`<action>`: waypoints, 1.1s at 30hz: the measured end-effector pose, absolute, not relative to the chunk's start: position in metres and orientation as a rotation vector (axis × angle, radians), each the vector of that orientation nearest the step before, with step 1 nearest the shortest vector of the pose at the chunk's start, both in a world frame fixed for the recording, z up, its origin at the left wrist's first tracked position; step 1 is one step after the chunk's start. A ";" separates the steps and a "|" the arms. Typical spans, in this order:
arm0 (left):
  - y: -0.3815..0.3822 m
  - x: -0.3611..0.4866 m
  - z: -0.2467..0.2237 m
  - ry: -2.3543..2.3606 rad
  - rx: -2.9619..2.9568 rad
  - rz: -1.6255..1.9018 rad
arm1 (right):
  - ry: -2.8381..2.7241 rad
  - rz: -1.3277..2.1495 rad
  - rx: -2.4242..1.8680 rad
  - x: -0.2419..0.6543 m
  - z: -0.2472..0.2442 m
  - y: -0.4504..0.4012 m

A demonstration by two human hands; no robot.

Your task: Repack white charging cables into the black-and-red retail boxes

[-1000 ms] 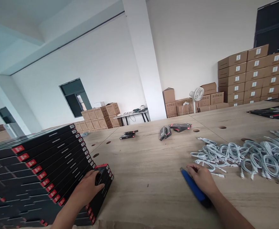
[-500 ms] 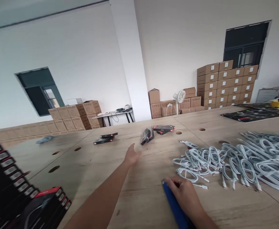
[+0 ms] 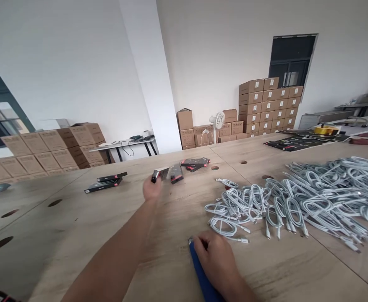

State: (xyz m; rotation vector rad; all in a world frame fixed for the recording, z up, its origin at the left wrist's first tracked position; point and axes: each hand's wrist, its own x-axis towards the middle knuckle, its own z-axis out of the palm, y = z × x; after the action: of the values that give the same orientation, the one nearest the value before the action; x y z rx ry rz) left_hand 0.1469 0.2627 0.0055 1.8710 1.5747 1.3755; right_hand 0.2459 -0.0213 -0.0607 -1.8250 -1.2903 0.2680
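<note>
My left hand (image 3: 152, 189) is stretched far over the table, its fingers closed round one end of a small black box (image 3: 161, 173), which is slightly blurred. Right beside that box lies another black box (image 3: 176, 173), and two more black boxes (image 3: 197, 162) overlap just behind it. Closer in, my right hand (image 3: 217, 256) is curled, thumb side down, on a long flat blue strip (image 3: 201, 274) with a greyish tip. Its fingertips are mostly hidden. White coiled charging cables (image 3: 246, 201) lie in a heap to the right of my right hand.
Two black boxes (image 3: 103, 184) lie further left on the wooden table (image 3: 168, 235). Round holes (image 3: 54, 202) pierce its top. Dark printed sheets (image 3: 293, 140) and a yellow object (image 3: 325, 129) are at the far right. Cartons (image 3: 265, 107) and a white fan (image 3: 217, 121) stand beyond.
My left hand has reached forward and closed on a black box from the group, tilting it up. The view has swung right; my right hand keeps its place on the blue strip.
</note>
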 end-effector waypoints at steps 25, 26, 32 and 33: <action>0.041 -0.007 -0.025 0.895 1.084 1.262 | -1.586 0.267 -2.064 0.234 -0.045 -0.058; 0.038 -0.007 -0.021 0.868 1.030 1.248 | -1.614 0.266 -2.131 0.234 -0.045 -0.063; 0.012 -0.005 0.001 0.615 0.727 1.086 | -1.562 0.145 -1.931 0.243 -0.058 -0.064; 0.009 -0.005 0.004 0.575 0.669 1.058 | -1.533 0.084 -1.791 0.244 -0.060 -0.061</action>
State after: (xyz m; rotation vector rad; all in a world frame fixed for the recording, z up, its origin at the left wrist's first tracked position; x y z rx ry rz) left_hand -0.0047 0.0092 0.0036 0.6691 0.5750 1.0583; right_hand 0.2440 -0.0611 -0.0597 -1.7910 -1.5328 0.0836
